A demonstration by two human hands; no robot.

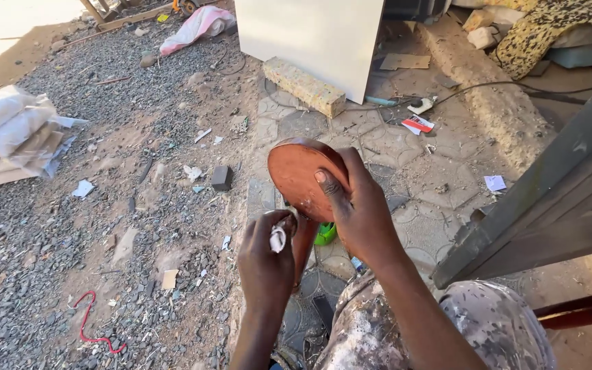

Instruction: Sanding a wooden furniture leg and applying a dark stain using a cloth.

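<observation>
Your right hand (361, 216) has the round reddish-brown wooden disc (299, 175) clamped by its edge, thumb across the face, fingers wrapped behind, disc held up in front of you at a tilt. Its rim nearest you looks pale & smeared, prob. filler or dust; can't tell which. Your left hand (265, 264) is closed round a small white rag (278, 238), pinched between thumb & fingers, sitting just below the disc's lower edge, rag touching or v. close to it; can't say which.

Step in hand, as I read it: wiping or rubbing the disc's rim w/ the rag, one hand steadying, other working.

Next move, my guess: needs you to keep the right-hand clamp firm so the disc doesn't spin or slip, then turn it a bit to bring a fresh stretch of rim to the rag. Press w/ the rag flat, not bunched, or you'll smear rather than clean.

Round you: gravel ground (70, 226) to your left, patterned paving (405, 171) under the work, a green thing (325, 234) right below the disc, a white panel (316, 34) leaning ahead, a grey metal frame (549, 199) at your right.
</observation>
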